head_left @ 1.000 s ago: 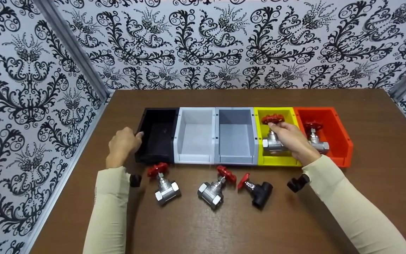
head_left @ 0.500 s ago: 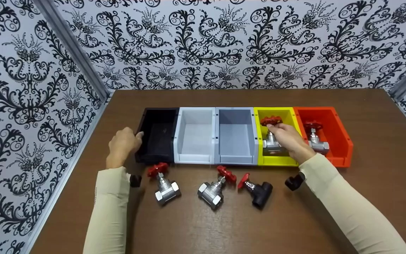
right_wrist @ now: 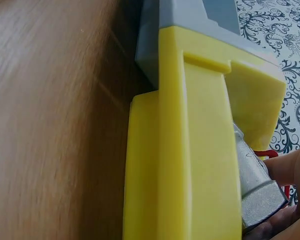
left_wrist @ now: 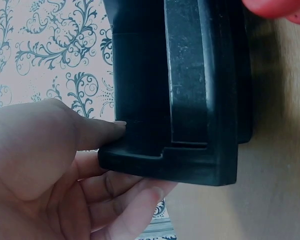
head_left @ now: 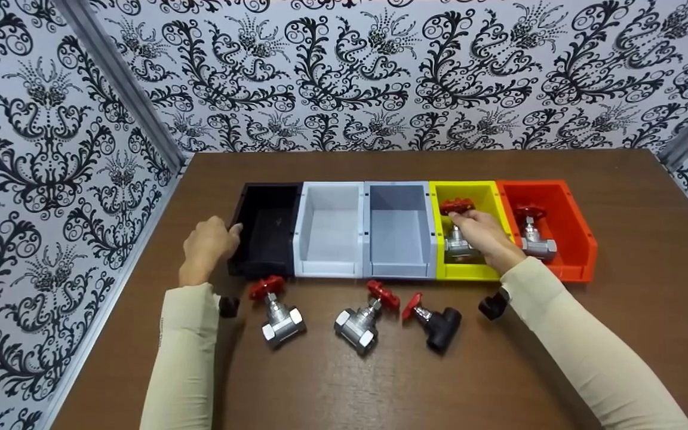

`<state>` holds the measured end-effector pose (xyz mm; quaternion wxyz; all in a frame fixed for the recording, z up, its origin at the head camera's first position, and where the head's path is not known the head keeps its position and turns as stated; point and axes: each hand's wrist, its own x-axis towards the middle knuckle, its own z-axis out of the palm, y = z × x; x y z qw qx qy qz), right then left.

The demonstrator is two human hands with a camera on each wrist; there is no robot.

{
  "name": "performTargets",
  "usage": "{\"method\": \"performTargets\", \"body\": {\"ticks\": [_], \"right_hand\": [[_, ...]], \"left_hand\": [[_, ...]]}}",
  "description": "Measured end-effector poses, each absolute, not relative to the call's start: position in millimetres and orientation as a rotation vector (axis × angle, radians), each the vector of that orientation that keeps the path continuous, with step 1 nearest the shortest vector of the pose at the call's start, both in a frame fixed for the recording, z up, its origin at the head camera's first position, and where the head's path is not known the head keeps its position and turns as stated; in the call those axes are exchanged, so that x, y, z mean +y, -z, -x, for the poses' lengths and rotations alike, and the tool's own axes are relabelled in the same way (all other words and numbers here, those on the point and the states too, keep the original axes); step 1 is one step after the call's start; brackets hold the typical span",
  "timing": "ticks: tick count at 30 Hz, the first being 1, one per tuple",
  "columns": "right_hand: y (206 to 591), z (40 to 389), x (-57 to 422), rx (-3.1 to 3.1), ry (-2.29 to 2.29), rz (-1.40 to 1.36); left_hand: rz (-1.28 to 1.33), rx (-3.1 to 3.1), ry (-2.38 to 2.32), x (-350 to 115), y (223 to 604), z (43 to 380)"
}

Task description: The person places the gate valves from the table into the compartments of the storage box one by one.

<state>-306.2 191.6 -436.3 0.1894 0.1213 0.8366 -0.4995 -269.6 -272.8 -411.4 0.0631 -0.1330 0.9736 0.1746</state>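
My left hand (head_left: 209,245) grips the left wall of the black bin (left_wrist: 140,90), thumb inside and fingers outside. Inside the yellow bin (head_left: 469,273), my right hand (head_left: 487,236) holds a steel valve (head_left: 457,243) by its stem, just under the red handwheel (head_left: 457,206). The valve's silver body (right_wrist: 255,185) sits low behind the bin's front lip in the right wrist view. A similar valve (head_left: 536,243) with a red handwheel lies in the orange bin (head_left: 580,251), partly covered by the right hand's side of the yellow wall.
A white bin (head_left: 329,270) and a grey bin (head_left: 401,270) stand in the row between black and yellow. On the brown table (head_left: 344,388) in front lie two silver valves, one left (head_left: 281,322) and one central (head_left: 359,325), plus a black-bodied valve (head_left: 439,327). Patterned walls (head_left: 344,71) enclose the table.
My right hand has lowered the valve deeper into the yellow bin and shifted slightly left. The left hand keeps its hold on the black bin.
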Motion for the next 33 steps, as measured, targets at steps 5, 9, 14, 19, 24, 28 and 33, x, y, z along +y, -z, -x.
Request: {"method": "performTargets", "body": {"ticks": [5,9,14,19,24,28,33], "right_hand": [[438.5,308.1,192.1,2.381,1.370,-0.300],[439.6,309.8,192.8,2.392,1.367,-0.276],[439.3,310.6,191.9,2.393,1.364,-0.270],[439.9,310.8,192.6,2.392,1.349,-0.257],[440.3,311.4,194.0,2.398,1.338,-0.258],[440.2,311.7,194.2,2.400,1.336,-0.266],[440.7,311.3,194.8,2.421,1.330,-0.265]], "left_hand": [[0.392,2.954,-0.525,-272.4,410.8,269.1],[0.396,2.952,-0.521,-272.2,410.6,269.0],[0.396,2.960,-0.525,-272.8,411.6,268.8],[0.389,2.967,-0.529,-272.3,412.4,268.1],[0.384,2.971,-0.530,-272.3,413.8,268.7],[0.393,2.970,-0.532,-272.3,414.1,269.3],[0.390,2.964,-0.527,-271.5,413.3,268.7]]}}
